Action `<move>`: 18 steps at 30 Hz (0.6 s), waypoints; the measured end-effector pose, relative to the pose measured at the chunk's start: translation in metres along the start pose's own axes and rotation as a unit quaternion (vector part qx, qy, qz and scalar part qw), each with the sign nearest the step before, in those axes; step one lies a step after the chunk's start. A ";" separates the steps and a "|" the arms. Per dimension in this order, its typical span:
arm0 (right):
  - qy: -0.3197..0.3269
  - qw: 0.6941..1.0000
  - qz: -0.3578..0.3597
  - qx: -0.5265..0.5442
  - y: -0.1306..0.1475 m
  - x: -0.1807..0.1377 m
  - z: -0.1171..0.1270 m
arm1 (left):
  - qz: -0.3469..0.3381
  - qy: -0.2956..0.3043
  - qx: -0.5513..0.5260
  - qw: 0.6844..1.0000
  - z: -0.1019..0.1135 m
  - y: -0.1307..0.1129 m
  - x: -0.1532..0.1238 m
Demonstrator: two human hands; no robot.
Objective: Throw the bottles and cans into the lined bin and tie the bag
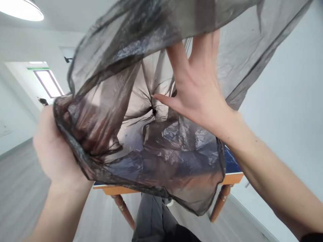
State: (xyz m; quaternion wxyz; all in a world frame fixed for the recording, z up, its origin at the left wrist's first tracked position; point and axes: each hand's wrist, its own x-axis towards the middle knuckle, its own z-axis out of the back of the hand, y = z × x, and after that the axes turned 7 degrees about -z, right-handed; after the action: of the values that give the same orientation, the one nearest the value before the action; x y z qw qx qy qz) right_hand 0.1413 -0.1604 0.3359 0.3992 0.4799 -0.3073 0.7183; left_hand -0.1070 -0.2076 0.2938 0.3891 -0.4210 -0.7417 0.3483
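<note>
A thin, see-through black plastic bag (156, 148) fills the middle of the head view, held up in front of me. My left hand (51, 148) is closed on the bag's edge at the left, the film bunched over its fingers. My right hand (196, 84) reaches up into the bag's open mouth with fingers spread, the upper fingers hidden under the film. The bag's gathered, star-shaped bottom seam (153, 111) shows through near my right thumb.
Behind the bag stands a table (233, 177) with an orange edge, a blue top and turned wooden legs. A dark grey object (153, 218) sits below it on the grey floor. White walls lie left and right; a ceiling lamp (21, 10) glows at top left.
</note>
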 end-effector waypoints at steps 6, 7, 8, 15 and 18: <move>0.134 0.988 0.072 0.024 -0.020 -0.039 -0.026 | -0.032 0.026 -0.008 0.999 -0.012 0.024 0.006; 0.173 0.981 0.072 0.041 -0.022 -0.047 -0.028 | -0.040 0.039 -0.012 0.998 -0.014 0.028 0.007; 0.213 0.973 0.065 0.058 -0.023 -0.054 -0.030 | -0.043 0.054 -0.015 0.997 -0.015 0.032 0.007; 0.377 0.919 0.004 0.119 -0.038 -0.061 -0.061 | 0.011 0.070 -0.001 0.997 -0.019 0.051 0.010; 0.432 0.886 0.010 0.167 -0.044 -0.047 -0.086 | 0.027 0.063 0.020 0.997 -0.018 0.062 0.016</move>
State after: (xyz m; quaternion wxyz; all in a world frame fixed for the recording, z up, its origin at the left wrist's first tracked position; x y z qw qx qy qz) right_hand 0.1512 -0.0809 0.2647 0.3997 0.1789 0.0149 0.8989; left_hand -0.0748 -0.1652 0.2542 0.4341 -0.4541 -0.6967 0.3463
